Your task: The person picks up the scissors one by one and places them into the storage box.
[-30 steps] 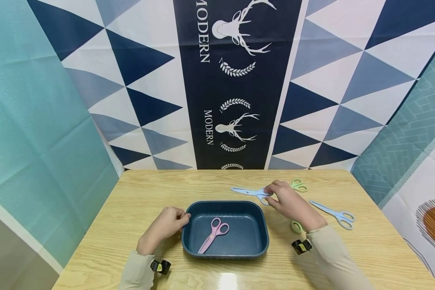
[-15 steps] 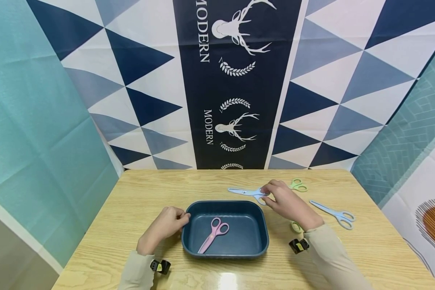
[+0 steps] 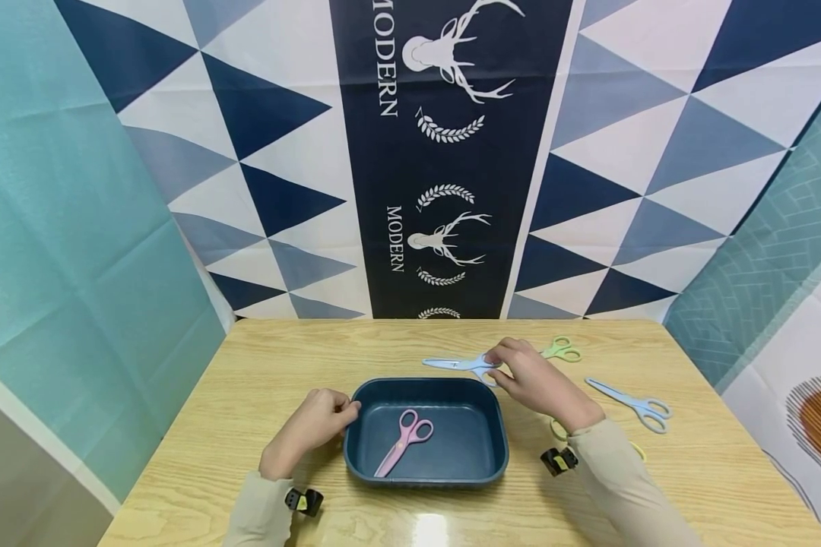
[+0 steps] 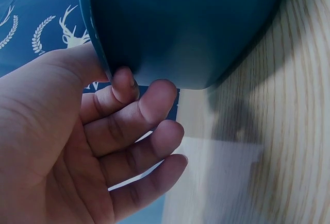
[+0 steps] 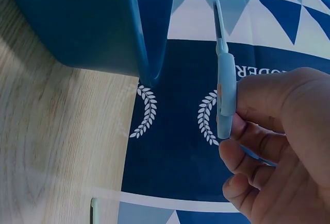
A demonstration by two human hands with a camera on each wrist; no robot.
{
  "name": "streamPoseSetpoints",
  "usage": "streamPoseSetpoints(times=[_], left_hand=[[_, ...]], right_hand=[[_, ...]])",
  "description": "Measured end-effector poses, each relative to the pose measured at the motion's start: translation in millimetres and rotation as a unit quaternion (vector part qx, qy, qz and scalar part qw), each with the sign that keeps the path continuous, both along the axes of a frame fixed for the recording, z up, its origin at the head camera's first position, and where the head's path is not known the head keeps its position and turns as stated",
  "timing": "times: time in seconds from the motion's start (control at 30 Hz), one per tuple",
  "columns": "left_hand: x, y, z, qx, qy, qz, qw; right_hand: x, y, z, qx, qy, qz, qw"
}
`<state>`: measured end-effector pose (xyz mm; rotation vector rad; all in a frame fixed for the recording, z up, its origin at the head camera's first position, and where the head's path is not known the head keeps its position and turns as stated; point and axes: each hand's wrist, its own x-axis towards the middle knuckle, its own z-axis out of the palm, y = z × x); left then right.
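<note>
A dark blue rectangular bin (image 3: 451,482) stands on the table, and pink scissors (image 3: 400,447) lie inside it. My left hand (image 3: 312,425) pinches the bin's left rim between thumb and index finger; the left wrist view shows the other fingers of that hand (image 4: 134,136) loosely bent below the rim. Light blue scissors (image 3: 451,364) hang from my right hand (image 3: 537,380), gripped at the handle loops, blades pointing left, just beyond the bin's far right corner. Seen edge-on in the right wrist view, the same scissors (image 5: 225,90) are pinched between thumb and fingers, apart from the bin.
A second pair of light blue scissors (image 3: 632,404) lies at the table's right. Green scissors (image 3: 562,349) rest near the back, partly behind my right hand. Another green handle loop (image 3: 558,430) shows beside the right forearm, which covers part of it. Patterned cloth hangs behind the wooden table (image 3: 294,349).
My right hand has moved slightly left with the light blue scissors in its grip, toward the space behind the bin. The left hand and the bin have stayed put.
</note>
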<state>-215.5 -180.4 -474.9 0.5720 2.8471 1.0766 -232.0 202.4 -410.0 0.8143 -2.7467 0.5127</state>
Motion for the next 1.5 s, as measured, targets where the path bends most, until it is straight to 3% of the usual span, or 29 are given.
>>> streamPoseSetpoints(times=[1.5], left_hand=[[-0.9, 1, 0.9, 0.002, -0.001, 0.003, 1.0000]], right_hand=[[-5.9, -24, -2.3, -0.010, -0.003, 0.038, 0.999]])
